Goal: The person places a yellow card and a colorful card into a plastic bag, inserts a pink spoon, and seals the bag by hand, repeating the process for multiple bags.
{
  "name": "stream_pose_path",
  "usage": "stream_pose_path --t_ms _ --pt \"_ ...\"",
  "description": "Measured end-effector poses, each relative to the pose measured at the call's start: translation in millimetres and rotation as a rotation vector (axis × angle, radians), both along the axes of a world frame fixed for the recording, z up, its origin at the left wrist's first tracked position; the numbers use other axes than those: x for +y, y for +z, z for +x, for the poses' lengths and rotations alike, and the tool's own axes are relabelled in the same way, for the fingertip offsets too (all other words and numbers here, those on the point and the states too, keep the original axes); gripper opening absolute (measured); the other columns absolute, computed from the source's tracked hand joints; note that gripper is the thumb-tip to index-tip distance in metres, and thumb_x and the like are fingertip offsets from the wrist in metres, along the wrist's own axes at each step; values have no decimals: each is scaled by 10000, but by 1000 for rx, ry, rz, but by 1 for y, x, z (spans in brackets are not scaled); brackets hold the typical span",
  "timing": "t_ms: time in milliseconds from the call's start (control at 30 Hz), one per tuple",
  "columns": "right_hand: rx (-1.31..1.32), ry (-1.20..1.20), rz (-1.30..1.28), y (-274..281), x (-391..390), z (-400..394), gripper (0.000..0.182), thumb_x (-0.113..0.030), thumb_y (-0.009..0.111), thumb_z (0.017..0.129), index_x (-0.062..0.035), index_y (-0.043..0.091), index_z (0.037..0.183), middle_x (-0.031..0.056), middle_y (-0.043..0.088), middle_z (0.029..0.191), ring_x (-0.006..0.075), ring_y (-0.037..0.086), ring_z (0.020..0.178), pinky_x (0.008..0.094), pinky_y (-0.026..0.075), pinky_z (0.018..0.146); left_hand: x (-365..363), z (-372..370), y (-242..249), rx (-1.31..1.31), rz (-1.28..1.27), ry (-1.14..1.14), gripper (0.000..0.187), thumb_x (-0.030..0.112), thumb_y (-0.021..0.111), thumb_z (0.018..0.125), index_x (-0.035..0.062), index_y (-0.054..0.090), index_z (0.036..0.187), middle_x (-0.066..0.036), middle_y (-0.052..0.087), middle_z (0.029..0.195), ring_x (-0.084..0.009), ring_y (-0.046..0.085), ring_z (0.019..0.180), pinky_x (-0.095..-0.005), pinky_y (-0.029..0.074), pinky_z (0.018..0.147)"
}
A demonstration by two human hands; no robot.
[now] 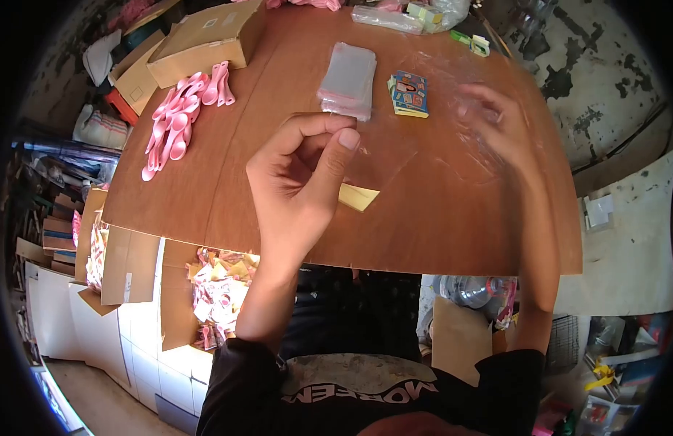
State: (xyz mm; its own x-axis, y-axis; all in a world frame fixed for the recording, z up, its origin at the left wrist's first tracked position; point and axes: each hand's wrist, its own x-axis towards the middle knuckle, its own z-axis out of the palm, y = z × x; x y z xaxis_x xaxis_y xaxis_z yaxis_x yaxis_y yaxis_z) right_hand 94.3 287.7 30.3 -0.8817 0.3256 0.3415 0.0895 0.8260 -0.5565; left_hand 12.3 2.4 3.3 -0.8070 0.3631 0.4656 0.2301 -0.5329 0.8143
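My left hand (301, 171) is raised over the middle of the table, thumb and forefinger pinched on a clear plastic bag (386, 161). The bag hangs to the right of the fingertips, faint against the brown wood. Below the thumb, a yellow card (359, 198) overlaps the bag in this view. My right hand (496, 125) is smeared by motion above loose clear film (467, 156) on the right. Between the hands, farther back, lie a stack of clear bags (351, 76) and a small pile of printed cards (409, 93).
Pink plastic spoons (178, 120) lie heaped at the table's left, before a cardboard box (209, 43). A green-handled tool (471, 42) and plastic packs (387, 19) sit at the back. An open carton of packed pieces (220, 287) stands below the front edge (329, 264).
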Motion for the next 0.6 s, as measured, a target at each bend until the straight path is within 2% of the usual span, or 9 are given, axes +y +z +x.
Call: stream_pose_path --t_ms 33,100,200,267,300,367,467,500,600 --pt "-73 259 -160 4 -24 2 558 -295 754 748 8 585 1185 139 581 1222 207 533 1164 319 416 959 2 0 0 -7 -13 10 132 -22 644 852 -59 633 979 -71 643 937 -84 617 820 -192 478 669" --pt "-131 576 -104 13 -70 5 509 -227 743 780 11 570 1195 124 537 1271 221 506 1184 337 400 977 6 -1 0 -12 -26 21 131 -22 644 852 -58 633 978 -69 643 933 -86 617 822 -193 479 666" --pt "46 614 -202 8 -122 2 375 -149 711 811 17 599 1128 123 591 1199 192 553 1114 323 431 934 9 -3 -6 6 -7 69 107 -21 643 853 -59 639 953 -72 646 923 -84 617 812 -200 488 673" --pt "161 421 -291 0 -134 -3 281 -184 721 804 9 662 999 104 685 961 162 637 901 317 487 828 5 -7 -10 18 -29 11 239 -11 657 843 -52 603 1072 -98 626 1020 -112 611 901 -210 502 687" --pt "301 411 -223 -6 -137 -8 171 -122 688 824 24 672 911 91 695 839 139 650 789 285 503 761 2 -8 -10 21 -31 14 239 -11 657 843 -52 603 1072 -98 626 1020 -112 611 901 -210 502 687" --pt "304 394 -212 -4 -136 -8 154 -110 679 829 23 674 907 92 696 846 136 651 791 284 505 751 -3 -9 -8 -45 140 -164 433 -1 677 826 -34 514 1226 -129 570 1161 -160 582 1022 -252 518 756" --pt "299 364 -276 -7 -134 -6 133 -90 658 846 24 675 912 89 696 864 125 648 793 276 511 737 -11 -24 -22 38 48 -342 583 6 693 812 -20 416 1324 -148 505 1259 -204 536 1119 -296 514 833" --pt "293 357 -352 -8 -134 -4 128 -83 646 859 25 673 922 85 695 875 117 645 794 271 514 733 -10 -21 -23 13 54 -380 512 -3 684 818 -32 465 1281 -146 536 1230 -195 567 1072 -315 500 874" --pt "246 362 -503 -6 -135 3 143 -78 624 885 38 660 961 86 683 903 102 636 807 250 520 721 -11 -17 -31 33 -68 -400 437 -15 670 827 -43 511 1233 -132 571 1188 -172 591 1018 -302 502 855"
